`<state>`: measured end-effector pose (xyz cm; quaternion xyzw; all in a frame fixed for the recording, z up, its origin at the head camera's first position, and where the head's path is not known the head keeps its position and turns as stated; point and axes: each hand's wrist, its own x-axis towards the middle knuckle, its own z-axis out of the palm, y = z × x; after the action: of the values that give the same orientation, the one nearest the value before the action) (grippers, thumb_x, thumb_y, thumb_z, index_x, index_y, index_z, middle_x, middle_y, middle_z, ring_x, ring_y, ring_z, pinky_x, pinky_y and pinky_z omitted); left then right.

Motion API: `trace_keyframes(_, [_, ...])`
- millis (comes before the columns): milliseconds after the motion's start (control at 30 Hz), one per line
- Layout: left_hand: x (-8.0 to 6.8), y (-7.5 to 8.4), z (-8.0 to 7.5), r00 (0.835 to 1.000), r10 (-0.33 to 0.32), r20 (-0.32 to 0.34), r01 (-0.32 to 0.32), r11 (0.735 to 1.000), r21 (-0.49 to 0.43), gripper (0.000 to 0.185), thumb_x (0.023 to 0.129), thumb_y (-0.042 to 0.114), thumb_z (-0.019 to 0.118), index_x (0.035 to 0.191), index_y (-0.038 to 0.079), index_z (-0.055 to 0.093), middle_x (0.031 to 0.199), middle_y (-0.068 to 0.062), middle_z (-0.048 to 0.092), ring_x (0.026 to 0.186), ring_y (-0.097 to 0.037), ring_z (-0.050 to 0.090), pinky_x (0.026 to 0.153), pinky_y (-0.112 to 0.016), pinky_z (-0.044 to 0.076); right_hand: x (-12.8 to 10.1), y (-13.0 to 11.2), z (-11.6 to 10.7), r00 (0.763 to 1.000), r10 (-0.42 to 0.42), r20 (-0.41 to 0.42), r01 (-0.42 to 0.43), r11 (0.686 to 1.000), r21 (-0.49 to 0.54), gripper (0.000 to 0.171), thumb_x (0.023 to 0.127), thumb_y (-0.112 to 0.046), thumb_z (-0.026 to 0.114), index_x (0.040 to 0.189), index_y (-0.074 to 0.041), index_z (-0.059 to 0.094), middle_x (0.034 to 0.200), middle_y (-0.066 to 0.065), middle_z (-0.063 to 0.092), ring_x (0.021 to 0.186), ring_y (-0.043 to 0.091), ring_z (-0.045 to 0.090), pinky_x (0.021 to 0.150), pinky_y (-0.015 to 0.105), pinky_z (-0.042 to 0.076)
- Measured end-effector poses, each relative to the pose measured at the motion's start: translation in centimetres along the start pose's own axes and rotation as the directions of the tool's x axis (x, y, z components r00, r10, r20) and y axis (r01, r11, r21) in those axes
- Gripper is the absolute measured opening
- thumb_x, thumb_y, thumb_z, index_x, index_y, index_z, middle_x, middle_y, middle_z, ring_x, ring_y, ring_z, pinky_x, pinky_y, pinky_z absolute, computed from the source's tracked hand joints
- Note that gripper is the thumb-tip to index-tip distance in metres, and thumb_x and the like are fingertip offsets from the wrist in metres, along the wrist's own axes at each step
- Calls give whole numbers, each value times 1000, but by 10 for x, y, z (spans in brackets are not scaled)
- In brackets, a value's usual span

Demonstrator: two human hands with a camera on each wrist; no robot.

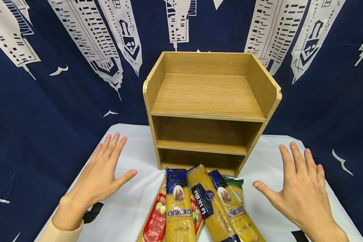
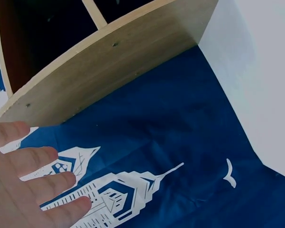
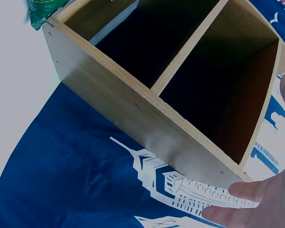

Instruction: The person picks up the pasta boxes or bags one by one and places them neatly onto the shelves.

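A wooden shelf unit (image 1: pixel 210 101) with an open top tray and two lower compartments stands on a white table (image 1: pixel 130 208). Several spaghetti packets (image 1: pixel 196 205) lie side by side in front of it; yellow "ankara" packets (image 1: pixel 179 205), a "La Sicilia" packet (image 1: pixel 207 201), a red one (image 1: pixel 155 218). My left hand (image 1: pixel 101 176) hovers flat with fingers spread, left of the packets, holding nothing. My right hand (image 1: pixel 299 191) is spread the same way to their right, also empty. The wrist views show the shelf's side panels (image 2: pixel 109 66) (image 3: pixel 133 104) and my fingertips (image 2: pixel 33 185) (image 3: pixel 256 204).
A dark blue curtain with white skyscraper prints (image 1: pixel 48 84) hangs behind and around the table. Small black objects lie at the table's front left (image 1: pixel 93 212) and front right (image 1: pixel 299 235). All the shelf's compartments hold nothing.
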<state>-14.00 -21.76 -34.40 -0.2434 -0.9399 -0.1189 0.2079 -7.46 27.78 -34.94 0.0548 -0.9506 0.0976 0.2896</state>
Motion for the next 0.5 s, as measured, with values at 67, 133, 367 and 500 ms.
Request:
trace_keyframes(67, [1, -1, -2, 1000, 13, -18, -13, 1000, -1, 96, 90, 56, 67, 160, 5, 27, 166, -18, 23, 153, -37, 16, 124, -49, 11, 0, 0, -1, 1000, -1, -8, 1, 1000, 1, 126, 64, -68, 81, 158, -3, 28, 162, 27, 25, 148, 54, 17, 108, 81, 12])
trace_keyframes(133, [3, -2, -3, 999, 25, -35, -26, 1000, -10, 95, 90, 55, 67, 160, 4, 28, 165, -18, 24, 154, -36, 16, 124, -47, 11, -1, 0, -1, 1000, 1, -9, -1, 1000, 3, 126, 64, -68, 81, 159, -3, 28, 162, 27, 25, 147, 55, 17, 108, 80, 12])
trace_keyframes(367, [9, -3, -8, 997, 48, -65, -50, 998, -38, 94, 90, 52, 70, 159, 4, 29, 166, -15, 24, 154, -30, 16, 124, -48, 14, -2, 1, -2, 1000, -6, -12, 6, 1000, 26, 125, 65, -65, 82, 159, -3, 28, 163, 26, 26, 146, 56, 20, 113, 74, 15])
trace_keyframes(500, [16, -4, -14, 996, 53, -78, -57, 997, -56, 95, 89, 50, 71, 160, 6, 27, 167, -12, 21, 154, -29, 16, 123, -50, 15, -3, 0, -3, 1000, -9, -15, 10, 999, 36, 125, 65, -63, 83, 159, -4, 28, 163, 25, 25, 147, 55, 20, 113, 73, 16])
